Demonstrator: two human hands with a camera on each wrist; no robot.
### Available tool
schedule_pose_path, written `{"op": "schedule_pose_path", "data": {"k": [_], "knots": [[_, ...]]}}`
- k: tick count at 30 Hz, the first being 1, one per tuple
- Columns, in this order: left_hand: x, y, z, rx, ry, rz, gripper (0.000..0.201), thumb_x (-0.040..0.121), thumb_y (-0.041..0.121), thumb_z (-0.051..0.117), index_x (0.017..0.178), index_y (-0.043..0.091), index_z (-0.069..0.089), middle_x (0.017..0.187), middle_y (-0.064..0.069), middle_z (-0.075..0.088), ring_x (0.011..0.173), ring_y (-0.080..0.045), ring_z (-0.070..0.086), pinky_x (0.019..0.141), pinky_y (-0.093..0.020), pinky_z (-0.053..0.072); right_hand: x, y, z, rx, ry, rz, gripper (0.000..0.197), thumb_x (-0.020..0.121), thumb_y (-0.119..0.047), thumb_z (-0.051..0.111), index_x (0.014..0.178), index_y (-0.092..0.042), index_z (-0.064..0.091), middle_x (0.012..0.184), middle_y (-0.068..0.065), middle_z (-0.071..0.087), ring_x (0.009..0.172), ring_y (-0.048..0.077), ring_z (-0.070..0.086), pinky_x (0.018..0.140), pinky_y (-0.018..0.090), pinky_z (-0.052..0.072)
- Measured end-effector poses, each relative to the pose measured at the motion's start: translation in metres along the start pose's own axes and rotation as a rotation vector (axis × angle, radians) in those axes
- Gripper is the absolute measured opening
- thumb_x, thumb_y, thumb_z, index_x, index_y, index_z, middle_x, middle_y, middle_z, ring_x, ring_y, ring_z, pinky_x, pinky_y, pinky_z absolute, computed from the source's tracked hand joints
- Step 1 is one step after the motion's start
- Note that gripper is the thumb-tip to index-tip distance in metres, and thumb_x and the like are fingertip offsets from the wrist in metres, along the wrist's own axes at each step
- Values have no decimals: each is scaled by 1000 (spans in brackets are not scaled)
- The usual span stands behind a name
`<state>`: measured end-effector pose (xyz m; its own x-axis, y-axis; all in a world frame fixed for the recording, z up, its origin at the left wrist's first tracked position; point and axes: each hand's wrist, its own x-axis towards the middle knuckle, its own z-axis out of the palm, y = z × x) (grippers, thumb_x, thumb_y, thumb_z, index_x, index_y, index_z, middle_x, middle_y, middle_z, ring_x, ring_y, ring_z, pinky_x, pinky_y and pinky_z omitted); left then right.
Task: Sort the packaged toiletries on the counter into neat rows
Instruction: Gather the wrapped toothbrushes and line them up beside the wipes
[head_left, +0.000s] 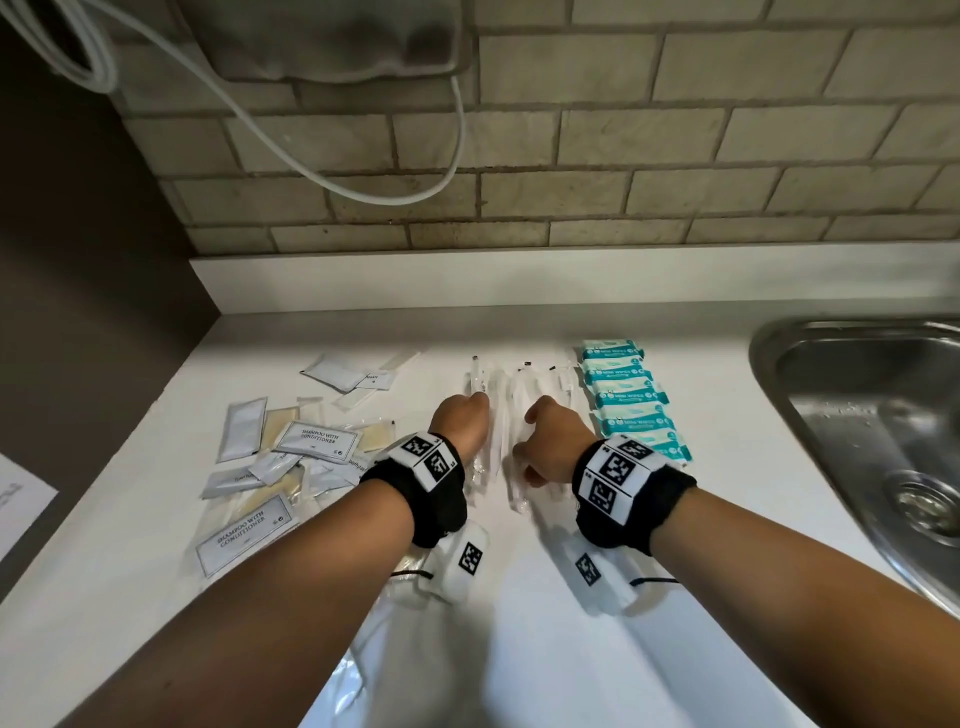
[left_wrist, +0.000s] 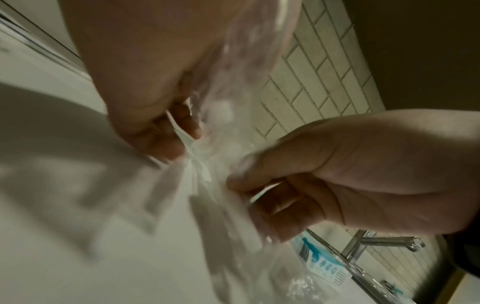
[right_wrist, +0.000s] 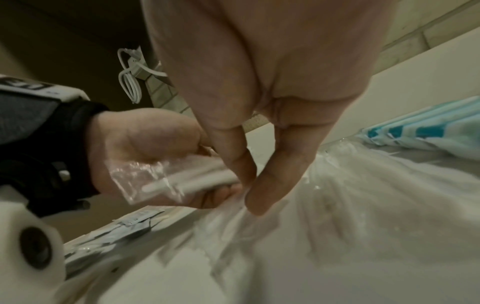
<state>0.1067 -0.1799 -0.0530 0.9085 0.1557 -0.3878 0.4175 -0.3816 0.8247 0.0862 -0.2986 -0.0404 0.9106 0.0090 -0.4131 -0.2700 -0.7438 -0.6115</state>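
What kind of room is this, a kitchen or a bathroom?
Probably a kitchenette, perhaps in a hotel: a steel sink set in a white counter, a brick-pattern tiled wall, and shampoo sachets like hotel supplies.

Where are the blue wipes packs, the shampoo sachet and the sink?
blue wipes packs (head_left: 626, 399): head view, middle pack of the row.
shampoo sachet (head_left: 318, 440): head view, its printed label.
sink (head_left: 831, 332): head view, steel rim at the back.

White counter (head_left: 675, 597) under beige brick-tile wall (head_left: 675, 156), steel sink (head_left: 857, 415) right, white cable (head_left: 415, 192) hanging.
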Motion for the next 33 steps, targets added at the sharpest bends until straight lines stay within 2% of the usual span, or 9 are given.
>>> {"op": "schedule_pose_path", "data": {"k": [3, 8, 10, 12, 13, 19, 22, 26, 33], "knots": [[9, -3, -2, 35, 32, -11, 32, 92, 18, 47, 96, -6, 68, 99, -19, 67, 96, -35, 61, 88, -37, 47, 2, -1, -1, -85, 25, -3, 33, 88, -6, 58, 119, -5, 48, 105, 17, 69, 91, 32, 71, 81, 44, 59], [24, -17, -10, 12, 45, -71, 15, 68, 17, 64, 61, 8, 55, 66, -10, 52, 75, -30, 52, 70, -37, 44, 2, -2, -3, -212, 75, -37, 25, 91, -11, 58, 115, -4, 56, 110, 14, 66, 95, 30, 69, 83, 37, 58], [21, -18, -15, 96, 37, -47, 23, 72, 21, 69, 88, 5, 69, 86, -14, 64, 91, -34, 60, 84, -41, 49, 0, -2, -4, -230, 79, -47, 28, 90, -17, 62, 115, -6, 57, 111, 12, 64, 94, 29, 68, 81, 33, 57], [20, -21, -19, 241, 57, 2, 52, 85, 27, 68, 131, 7, 56, 131, -11, 59, 124, -31, 54, 106, -37, 42, -2, -2, -5, -233, 79, -57, 33, 89, -24, 66, 116, -7, 57, 111, 11, 63, 94, 27, 66, 79, 31, 54], [19, -21, -21, 259, 72, 18, 57, 86, 29, 68, 136, 9, 51, 139, -9, 54, 128, -28, 51, 108, -36, 40, -3, -1, -6, -229, 81, -62, 35, 88, -27, 67, 116, -8, 57, 112, 10, 63, 95, 27, 66, 79, 30, 53], [10, -12, -19, 340, 90, 144, 50, 84, 35, 68, 128, 15, 56, 132, -7, 56, 119, -26, 56, 100, -34, 45, -7, 13, -16, -261, 116, -154, 37, 92, -35, 59, 120, -11, 57, 112, 9, 67, 102, 25, 64, 89, 32, 51], [-5, 0, -11, 466, 113, 361, 39, 88, 35, 64, 124, 21, 60, 133, -3, 52, 130, -24, 42, 104, -35, 38, -10, 25, -27, -383, 152, -223, 28, 95, -20, 53, 121, -11, 60, 117, 10, 65, 106, 26, 62, 92, 32, 50], [-32, 13, 13, 752, -60, 646, 43, 92, 41, 58, 132, 27, 58, 145, 9, 47, 138, -19, 29, 110, -36, 23, -19, 39, -31, -698, 140, -319, 28, 94, -10, 46, 119, -11, 60, 120, 10, 61, 113, 26, 55, 91, 32, 46], [-38, -1, 41, 1242, -228, 642, 72, 91, 63, 40, 151, 24, 32, 161, 4, 23, 151, -29, -1, 120, -51, -2, -26, 58, -28, -1040, 120, -335, 45, 94, -24, 50, 138, -15, 45, 137, 1, 49, 128, 28, 36, 105, 40, 31]]}}
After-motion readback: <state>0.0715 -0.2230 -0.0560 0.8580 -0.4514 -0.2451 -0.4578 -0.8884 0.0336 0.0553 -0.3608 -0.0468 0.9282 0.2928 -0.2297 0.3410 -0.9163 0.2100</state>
